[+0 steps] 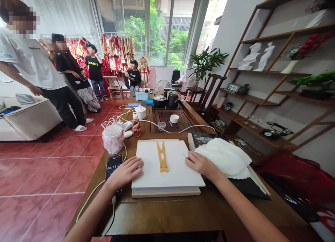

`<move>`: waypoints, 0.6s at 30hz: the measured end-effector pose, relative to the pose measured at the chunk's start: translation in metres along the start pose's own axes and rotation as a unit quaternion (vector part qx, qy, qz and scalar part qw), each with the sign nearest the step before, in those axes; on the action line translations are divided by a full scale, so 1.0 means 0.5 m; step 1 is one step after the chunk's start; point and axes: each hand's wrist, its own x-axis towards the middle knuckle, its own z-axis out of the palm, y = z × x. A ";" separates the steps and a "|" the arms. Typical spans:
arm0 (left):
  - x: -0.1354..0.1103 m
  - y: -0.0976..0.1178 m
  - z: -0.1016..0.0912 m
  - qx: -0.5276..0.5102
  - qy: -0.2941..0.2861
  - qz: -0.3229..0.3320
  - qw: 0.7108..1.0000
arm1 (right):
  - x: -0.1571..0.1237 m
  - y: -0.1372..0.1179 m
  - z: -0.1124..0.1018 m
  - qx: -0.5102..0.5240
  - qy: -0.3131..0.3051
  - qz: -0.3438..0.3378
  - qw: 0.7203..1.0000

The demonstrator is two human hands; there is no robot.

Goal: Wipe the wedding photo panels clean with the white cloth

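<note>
A flat white board (151, 181) lies on the table in front of me, on top of a pale wooden-edged base (167, 193). On its middle rests a flat yellow rabbit-shaped piece (163, 164) with two long ears and an oval hole; its face end points toward me. My left hand (128, 170) lies over the board's left edge with fingers stretched out. Over the right edge, beside small dark print, rests my right hand (201, 164), its fingers extended and slightly bent. Neither hand touches the yellow piece.
A phone showing a timer (114, 167) lies left of the board, cable attached. Behind it stand a bag-lined tub (113, 137) and a sauce bottle (136, 125). White fluffy cloth (225, 156) covers books at right. A tea tray (188, 121) lies beyond. Several people are at left.
</note>
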 end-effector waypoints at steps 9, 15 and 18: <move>-0.002 -0.023 0.031 0.058 -0.032 0.028 0.997 | 0.009 0.007 0.024 -0.017 -0.070 -0.028 0.997; 0.001 -0.031 0.033 0.123 0.025 0.095 0.988 | 0.027 0.029 0.029 0.035 -0.103 -0.013 0.994; 0.002 -0.030 0.029 0.153 0.041 0.108 0.982 | 0.037 0.041 0.021 0.066 -0.115 -0.005 0.991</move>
